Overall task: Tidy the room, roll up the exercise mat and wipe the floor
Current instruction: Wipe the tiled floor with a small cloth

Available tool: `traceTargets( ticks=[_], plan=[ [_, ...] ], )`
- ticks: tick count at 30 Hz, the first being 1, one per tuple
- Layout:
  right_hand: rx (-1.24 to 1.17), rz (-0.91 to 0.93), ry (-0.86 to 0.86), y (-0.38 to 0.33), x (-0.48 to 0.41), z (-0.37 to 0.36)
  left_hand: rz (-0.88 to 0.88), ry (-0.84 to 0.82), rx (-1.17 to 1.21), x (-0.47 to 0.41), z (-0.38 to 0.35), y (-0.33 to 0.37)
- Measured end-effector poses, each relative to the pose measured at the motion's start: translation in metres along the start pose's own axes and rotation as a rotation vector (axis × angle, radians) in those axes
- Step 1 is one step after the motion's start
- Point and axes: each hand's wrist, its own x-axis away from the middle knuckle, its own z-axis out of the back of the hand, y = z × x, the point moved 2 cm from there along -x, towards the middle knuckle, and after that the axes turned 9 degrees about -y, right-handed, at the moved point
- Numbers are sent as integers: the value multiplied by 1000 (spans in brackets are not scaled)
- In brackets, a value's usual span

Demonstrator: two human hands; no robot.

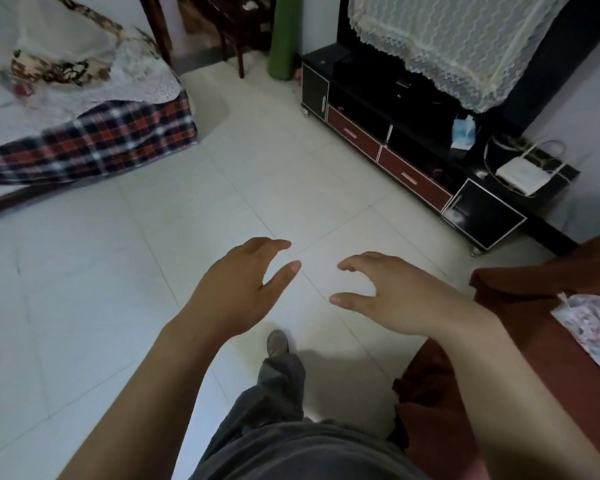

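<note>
the left hand (243, 285) and right hand (385, 292) hover wide and empty over the floor (84, 289), the exercise mat (284, 36) standing rolled well ahead of them, so wiping seems next and calls for finding something to wipe with.

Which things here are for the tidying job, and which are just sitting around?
For the job: rolled green mat, tiled floor, left hand, right hand, both empty.
Just sitting around: TV stand, router, blue tissue pack, plaid bedcover.

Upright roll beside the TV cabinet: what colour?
The roll is green, seen best in the head view.
</note>
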Motion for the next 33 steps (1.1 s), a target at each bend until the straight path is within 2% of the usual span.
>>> traceTargets(
  ticks=[6, 10, 12, 18, 22, 28, 33],
  plan=[
    [50, -37, -69, -25, -119, 99, -7, 0, -32, -130, 99, -57],
    [-6, -35, 82, -28, -182, 160, -64, 25, -68, -213, 147, -73],
    [-59, -38, 135, -22, -204, 183, -106, -15, -44, -250, 159, -72],
    [-127, -109, 202, 22, -276, 245, -234, -118, -38, -375, 188, -68],
    [-131, -142, 219, 53, -346, 299, -247, -140, -57, -469, 215, -76],
    [-67, -42, 146, 75, -490, 426, -149, -132, -89, -619, 280, -105],
    [60, 113, 59, 61, -613, 520, 11, -32, 7, -703, 350, -146]
  ],
)
